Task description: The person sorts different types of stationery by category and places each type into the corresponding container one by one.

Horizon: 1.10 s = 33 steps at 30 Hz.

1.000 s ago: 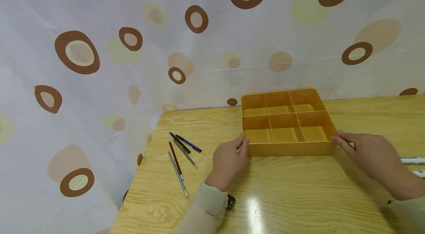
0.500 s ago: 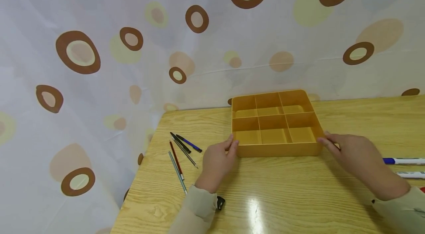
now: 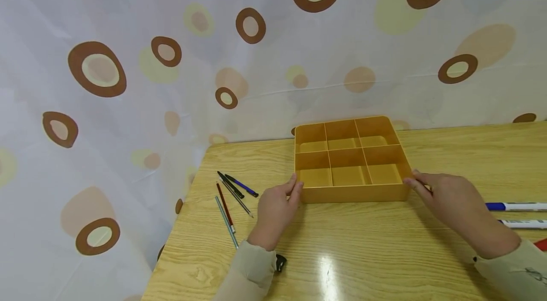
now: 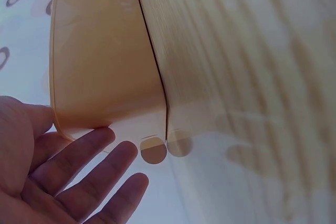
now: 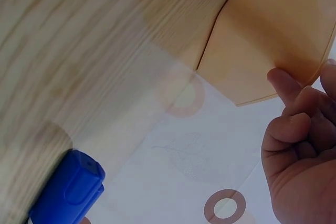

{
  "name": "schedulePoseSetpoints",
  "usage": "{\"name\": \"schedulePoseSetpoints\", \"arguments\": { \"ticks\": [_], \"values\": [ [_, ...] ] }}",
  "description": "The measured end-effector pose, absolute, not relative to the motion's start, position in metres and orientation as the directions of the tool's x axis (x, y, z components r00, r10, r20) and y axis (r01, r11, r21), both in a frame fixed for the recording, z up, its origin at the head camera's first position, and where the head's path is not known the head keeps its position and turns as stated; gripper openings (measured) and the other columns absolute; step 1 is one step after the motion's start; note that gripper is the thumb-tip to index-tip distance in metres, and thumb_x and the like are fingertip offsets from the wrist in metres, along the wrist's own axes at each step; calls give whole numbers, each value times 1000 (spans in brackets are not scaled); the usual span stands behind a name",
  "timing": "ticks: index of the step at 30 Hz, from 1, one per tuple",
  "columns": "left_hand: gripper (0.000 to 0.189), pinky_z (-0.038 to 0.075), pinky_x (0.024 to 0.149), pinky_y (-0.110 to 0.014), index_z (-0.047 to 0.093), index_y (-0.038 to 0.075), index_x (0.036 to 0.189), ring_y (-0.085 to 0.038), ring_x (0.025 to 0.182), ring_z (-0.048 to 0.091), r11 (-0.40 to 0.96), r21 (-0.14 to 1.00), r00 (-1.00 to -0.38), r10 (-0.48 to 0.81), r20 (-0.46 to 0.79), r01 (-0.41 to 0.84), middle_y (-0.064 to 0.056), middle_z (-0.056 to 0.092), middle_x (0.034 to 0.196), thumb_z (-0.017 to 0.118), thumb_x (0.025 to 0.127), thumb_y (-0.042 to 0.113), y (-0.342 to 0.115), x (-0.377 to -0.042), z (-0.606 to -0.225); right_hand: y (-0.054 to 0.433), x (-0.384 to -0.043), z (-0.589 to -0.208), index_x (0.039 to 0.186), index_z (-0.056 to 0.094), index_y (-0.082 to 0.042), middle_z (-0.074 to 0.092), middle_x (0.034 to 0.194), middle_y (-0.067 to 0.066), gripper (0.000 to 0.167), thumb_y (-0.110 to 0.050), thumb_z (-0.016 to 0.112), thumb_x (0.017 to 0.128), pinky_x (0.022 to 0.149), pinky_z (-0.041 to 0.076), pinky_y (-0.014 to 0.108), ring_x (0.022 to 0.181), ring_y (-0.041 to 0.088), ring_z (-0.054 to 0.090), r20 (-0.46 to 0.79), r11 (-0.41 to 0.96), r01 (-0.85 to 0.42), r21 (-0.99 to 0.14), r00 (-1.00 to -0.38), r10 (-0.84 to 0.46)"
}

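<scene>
A yellow divided organizer tray [image 3: 350, 193] with several compartments sits on the wooden table against the patterned cloth. My left hand [image 3: 273, 211] holds its near left corner, the thumb at the rim. In the left wrist view, the fingers [image 4: 86, 156] spread along the tray's outer side. At the near right corner, my right hand [image 3: 457, 203] pinches the rim between thumb and forefinger. The right wrist view has the other fingers [image 5: 289, 132] curled beside the tray wall [image 5: 262, 40]. The compartments hold nothing visible.
Left of the tray lie several pens and pencils, among them a blue pen [image 3: 241, 185] and a red pencil [image 3: 225, 207]. White markers [image 3: 525, 207] and a red item [image 3: 541, 244] lie at right. A black object [image 3: 280, 263] shows beside the left sleeve.
Both hands have slid the tray to the left along the table, mostly in the first half second. More of the markers at right has come into view.
</scene>
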<state>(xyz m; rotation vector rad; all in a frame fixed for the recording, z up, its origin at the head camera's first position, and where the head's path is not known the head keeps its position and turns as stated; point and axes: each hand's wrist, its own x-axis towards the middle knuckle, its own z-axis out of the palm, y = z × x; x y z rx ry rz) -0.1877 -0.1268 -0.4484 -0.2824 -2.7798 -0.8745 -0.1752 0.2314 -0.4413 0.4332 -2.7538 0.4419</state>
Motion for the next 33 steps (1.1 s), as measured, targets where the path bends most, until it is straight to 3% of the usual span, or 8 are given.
{"name": "schedulePoseSetpoints", "arguments": {
  "ticks": [2, 4, 7, 10, 15, 20, 25, 33],
  "values": [
    [43, 30, 40, -23, 66, 11, 136, -11, 39, 32, 818, 522, -957, 114, 266, 243, -11, 77, 115, 55, 108, 40, -127, -187, -449, 231, -175, -442, 118, 73, 9, 77, 88, 22, 39, -25, 71, 100, 47, 36, 26, 44, 8, 37, 366, 904, -350, -247, -897, -247],
    [42, 28, 39, -23, 67, 12, 136, -7, 40, 27, 834, 496, -954, 113, 277, 243, -12, 79, 101, 55, 108, 41, -127, -187, -449, 231, -175, -443, 118, 73, 9, 74, 75, 17, 38, -25, 71, 100, 47, 36, 26, 44, 8, 39, 370, 903, -354, -244, -895, -251],
    [41, 29, 39, -22, 68, 13, 135, -7, 40, 32, 846, 473, -949, 114, 293, 248, -12, 79, 90, 55, 108, 41, -128, -187, -451, 231, -175, -443, 119, 73, 9, 67, 62, 8, 38, -24, 70, 100, 47, 37, 26, 45, 7, 40, 369, 902, -358, -244, -894, -255],
    [41, 32, 40, -21, 68, 13, 134, -9, 45, 47, 847, 464, -944, 119, 307, 258, -10, 80, 102, 56, 108, 41, -129, -188, -453, 231, -174, -444, 119, 73, 9, 62, 57, 3, 38, -23, 71, 100, 46, 37, 26, 44, 8, 42, 383, 898, -367, -242, -887, -259],
    [42, 33, 42, -20, 68, 15, 135, -9, 48, 52, 854, 450, -942, 124, 311, 261, -8, 79, 107, 56, 107, 43, -131, -186, -455, 232, -171, -445, 116, 74, 10, 70, 67, 14, 36, -21, 72, 98, 46, 41, 29, 46, 15, 53, 425, 891, -389, -232, -865, -267],
    [40, 29, 40, -21, 68, 15, 135, -6, 42, 32, 858, 439, -939, 130, 319, 268, -9, 76, 79, 59, 106, 41, -132, -181, -453, 231, -167, -445, 115, 75, 9, 73, 73, 20, 35, -22, 73, 97, 48, 49, 37, 54, 24, 63, 431, 896, -385, -222, -863, -264],
    [41, 26, 40, -21, 68, 15, 136, -6, 41, 29, 868, 422, -942, 133, 309, 261, -7, 72, 71, 59, 106, 42, -134, -176, -452, 230, -160, -444, 117, 74, 9, 75, 86, 26, 38, -24, 73, 97, 61, 59, 53, 70, 39, 72, 380, 909, -358, -211, -887, -261],
    [43, 27, 39, -21, 67, 14, 136, -7, 39, 29, 855, 446, -948, 145, 284, 265, -11, 77, 83, 57, 107, 43, -137, -165, -451, 230, -147, -448, 110, 77, 7, 63, 57, 5, 37, -27, 73, 98, 46, 50, 36, 51, 20, 59, 469, 899, -406, -164, -834, -291]
  ]
}}
